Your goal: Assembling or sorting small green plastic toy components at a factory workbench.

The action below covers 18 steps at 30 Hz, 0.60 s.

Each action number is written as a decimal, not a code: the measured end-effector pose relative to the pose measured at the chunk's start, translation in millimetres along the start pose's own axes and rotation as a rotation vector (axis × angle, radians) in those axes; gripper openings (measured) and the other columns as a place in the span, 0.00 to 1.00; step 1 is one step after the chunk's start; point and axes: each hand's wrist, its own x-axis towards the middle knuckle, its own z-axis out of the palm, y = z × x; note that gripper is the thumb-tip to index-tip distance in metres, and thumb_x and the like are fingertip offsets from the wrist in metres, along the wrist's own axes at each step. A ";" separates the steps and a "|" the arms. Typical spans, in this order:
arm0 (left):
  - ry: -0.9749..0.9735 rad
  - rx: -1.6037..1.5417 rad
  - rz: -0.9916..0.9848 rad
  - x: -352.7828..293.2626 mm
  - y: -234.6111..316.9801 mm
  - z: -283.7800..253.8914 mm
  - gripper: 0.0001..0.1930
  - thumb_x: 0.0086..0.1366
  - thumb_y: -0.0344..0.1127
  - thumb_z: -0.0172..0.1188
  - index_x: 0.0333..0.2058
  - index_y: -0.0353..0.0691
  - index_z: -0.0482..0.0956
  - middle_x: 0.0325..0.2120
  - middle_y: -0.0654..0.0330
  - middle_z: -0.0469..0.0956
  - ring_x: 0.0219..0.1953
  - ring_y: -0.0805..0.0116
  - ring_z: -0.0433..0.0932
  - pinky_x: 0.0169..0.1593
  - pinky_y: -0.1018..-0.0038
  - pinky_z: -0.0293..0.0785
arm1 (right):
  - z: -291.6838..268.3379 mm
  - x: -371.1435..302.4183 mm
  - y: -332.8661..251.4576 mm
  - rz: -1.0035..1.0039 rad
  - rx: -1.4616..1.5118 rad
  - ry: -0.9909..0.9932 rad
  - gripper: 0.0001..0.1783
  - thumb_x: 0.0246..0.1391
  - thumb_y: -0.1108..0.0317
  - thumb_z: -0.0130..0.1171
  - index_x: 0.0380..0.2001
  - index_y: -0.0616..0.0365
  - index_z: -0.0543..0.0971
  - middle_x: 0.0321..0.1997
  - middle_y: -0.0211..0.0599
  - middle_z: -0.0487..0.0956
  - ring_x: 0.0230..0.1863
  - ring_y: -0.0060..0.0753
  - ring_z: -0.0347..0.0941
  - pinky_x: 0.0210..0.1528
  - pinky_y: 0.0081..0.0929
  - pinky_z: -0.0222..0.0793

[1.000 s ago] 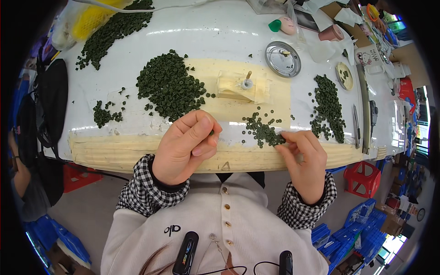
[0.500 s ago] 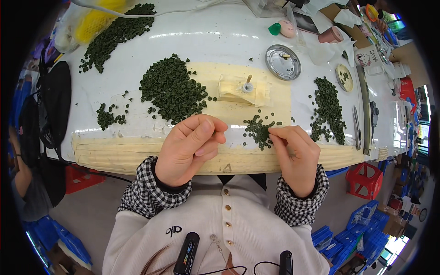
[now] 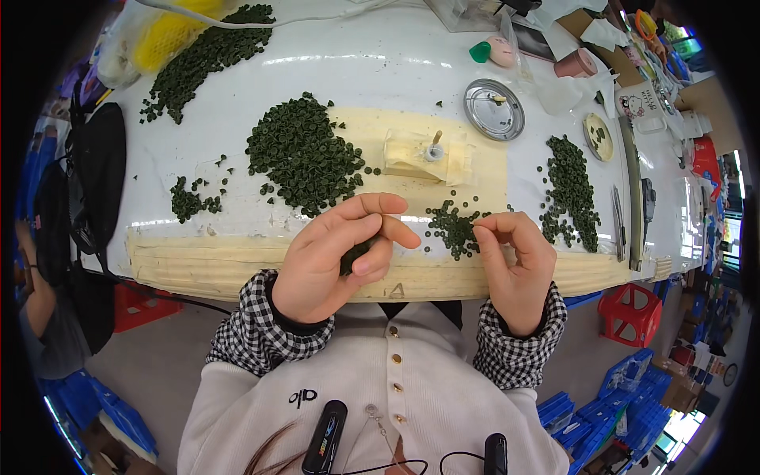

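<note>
Plainly, a soft black bag (image 3: 101, 178) hangs at the left edge of the white table (image 3: 380, 83). Near the far left corner, bright yellow mesh (image 3: 162, 43) in clear plastic lies beside a matte, dark green heap (image 3: 206, 63). A small green scatter (image 3: 190, 202) sits toward the near left corner, and a large heap (image 3: 301, 154) of disc- and cone-like pieces rises left of the middle.

Over the near edge, the left hand (image 3: 340, 245) is cupped, its thumb and fingers narrowly curled around dark green pieces (image 3: 356, 255) partly hidden in the palm. Dark lettering marks the ribbed white top (image 3: 356, 356); a small triangle is drawn on the near edge's cream tape (image 3: 222, 265). Farther in stands a cream-wrapped block (image 3: 416, 162) with 1 upright peg (image 3: 436, 138).

The right hand (image 3: 514, 257) bends over a small pile (image 3: 453, 229) of ring-like pieces near that edge, its thumb and index tips close together; whether they pinch a piece, I cannot tell. Toward the right edge are a round metal lid (image 3: 483, 119), a long green pile (image 3: 571, 194), and a white box (image 3: 640, 103) with printed lettering and a cartoon face.
</note>
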 end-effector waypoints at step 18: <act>-0.112 0.101 -0.018 -1.7 -4.5 -3.0 0.14 0.69 0.33 0.44 0.45 0.28 0.71 0.26 0.64 0.69 0.20 0.84 0.56 0.24 0.85 0.55 | 7.1 -4.6 0.9 0.021 0.095 0.076 0.07 0.43 0.82 0.60 0.29 0.65 0.78 0.28 0.38 0.79 0.29 0.25 0.74 0.35 0.19 0.69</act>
